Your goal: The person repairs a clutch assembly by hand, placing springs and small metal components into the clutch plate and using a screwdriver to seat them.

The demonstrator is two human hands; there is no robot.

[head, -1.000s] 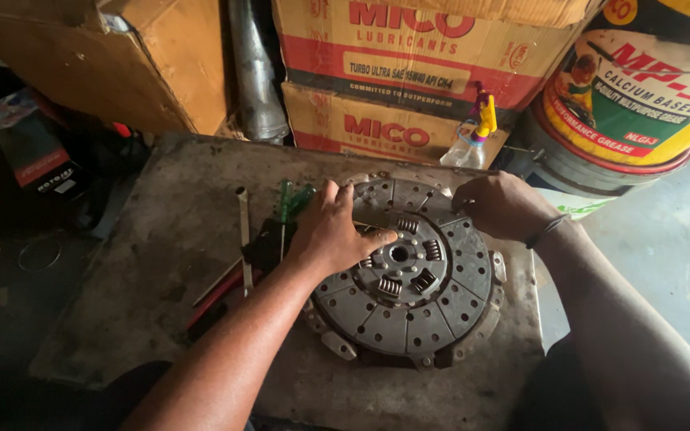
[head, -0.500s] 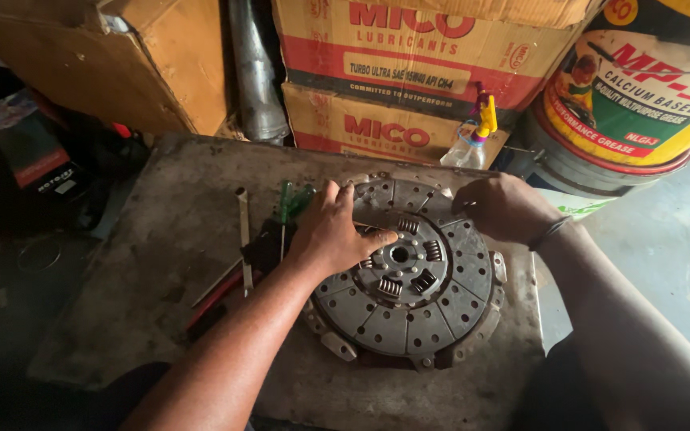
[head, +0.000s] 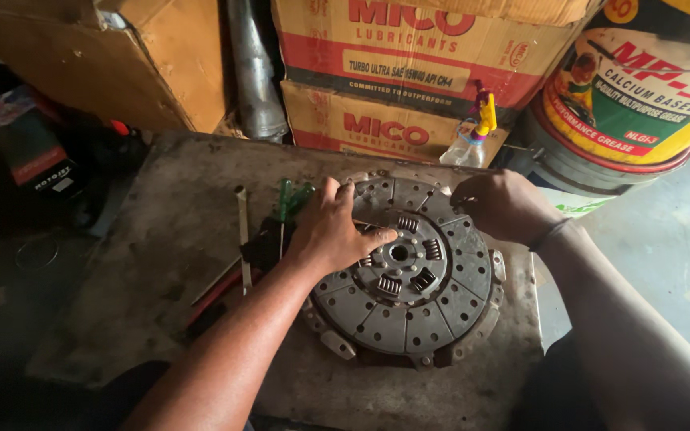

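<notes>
Left hand: the left hand [head: 335, 231] is laid palm-down on the left part of the clutch disc [head: 409, 279], fingers spread and flat, the thumb pointing toward the hub; nothing is clasped in it.
Right hand: the right hand [head: 505, 206] is curled over the far right edge of the disc, its fingertips bent down onto the rim; whether anything small is pinched under them cannot be told.
Hands, relation: the two hands are kept apart, one on each side of the disc's far half.
Clutch disc: a round grey disc with riveted outer segments is seen lying flat beneath both hands, with the coil springs [head: 410, 254] set round its splined centre, just right of the left thumb.
Housing: a metal cover plate [head: 337, 345] with lugs is seen under the disc, showing past its near edge, toward the forearms.
Workbench: a worn, stained bench top [head: 161, 239] carries everything.
Hand tools: a green-handled screwdriver [head: 284, 199] and a flat spanner [head: 243, 231] are laid just left of the left hand.
Spray bottle: a small clear bottle [head: 469, 144] with a yellow trigger stands just beyond the right hand.
Background: cardboard boxes [head: 409, 64] are stacked beyond both hands; a large drum [head: 616, 120] stands to the right of the right hand.
</notes>
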